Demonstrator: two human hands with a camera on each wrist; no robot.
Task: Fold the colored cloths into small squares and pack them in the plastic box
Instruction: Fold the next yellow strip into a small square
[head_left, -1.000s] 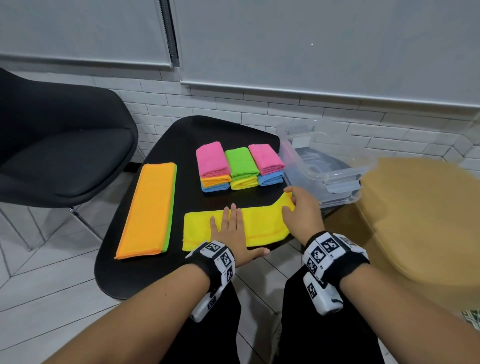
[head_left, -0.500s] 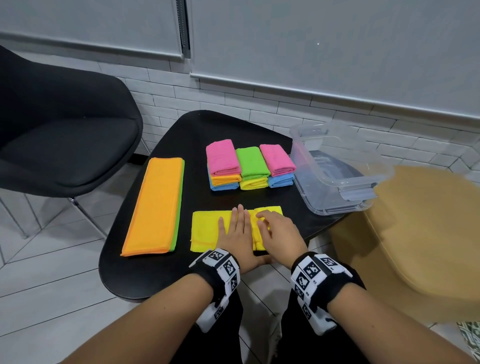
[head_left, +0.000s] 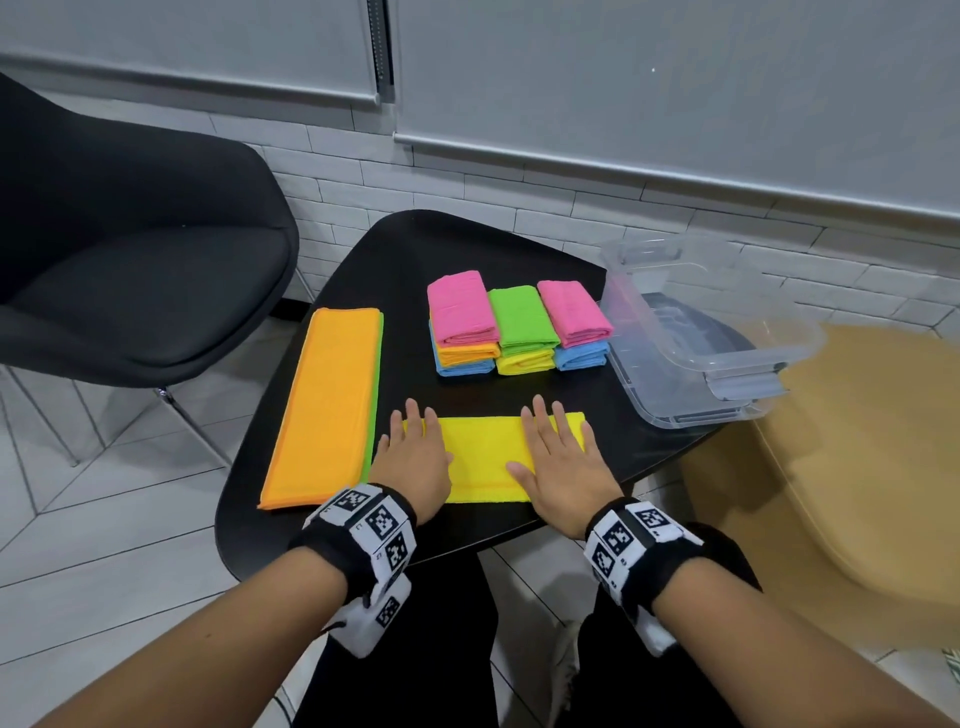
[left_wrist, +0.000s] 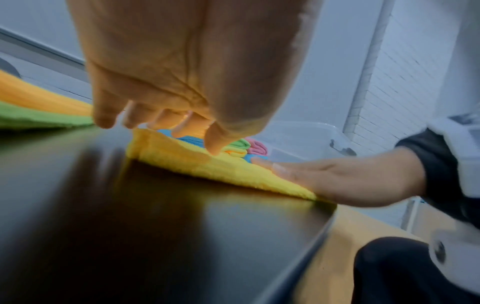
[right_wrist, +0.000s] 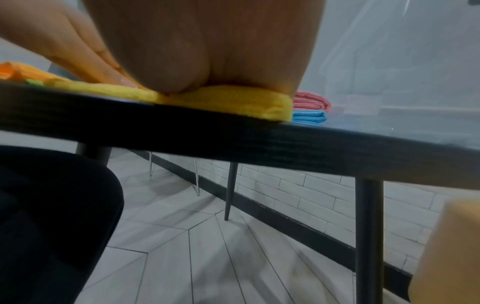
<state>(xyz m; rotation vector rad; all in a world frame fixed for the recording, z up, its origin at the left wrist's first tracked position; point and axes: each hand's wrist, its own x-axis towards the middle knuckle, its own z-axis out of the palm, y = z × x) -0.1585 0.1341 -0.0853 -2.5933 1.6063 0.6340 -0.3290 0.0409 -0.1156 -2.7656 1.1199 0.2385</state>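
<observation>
A yellow cloth (head_left: 485, 457) lies folded in half near the front edge of the black table (head_left: 415, 249). My left hand (head_left: 413, 454) presses flat on its left end, fingers straight. My right hand (head_left: 558, 457) presses flat on its right end. In the left wrist view the left hand (left_wrist: 166, 115) hovers over the yellow cloth (left_wrist: 207, 166) with its fingertips down. The right wrist view shows the yellow cloth (right_wrist: 221, 100) under my palm. Three piles of folded cloths (head_left: 519, 327) sit behind. The clear plastic box (head_left: 701, 332) stands at the right, with no cloths in it.
A long orange cloth (head_left: 327, 400) lies over a green one at the table's left. A black chair (head_left: 130, 260) stands at the left and a tan seat (head_left: 857, 457) at the right, close to the box. My knees are under the table's front edge.
The right hand brought the cloth's right end over to the left, halving it. Both hands then slid apart and now press flat on the two ends.
</observation>
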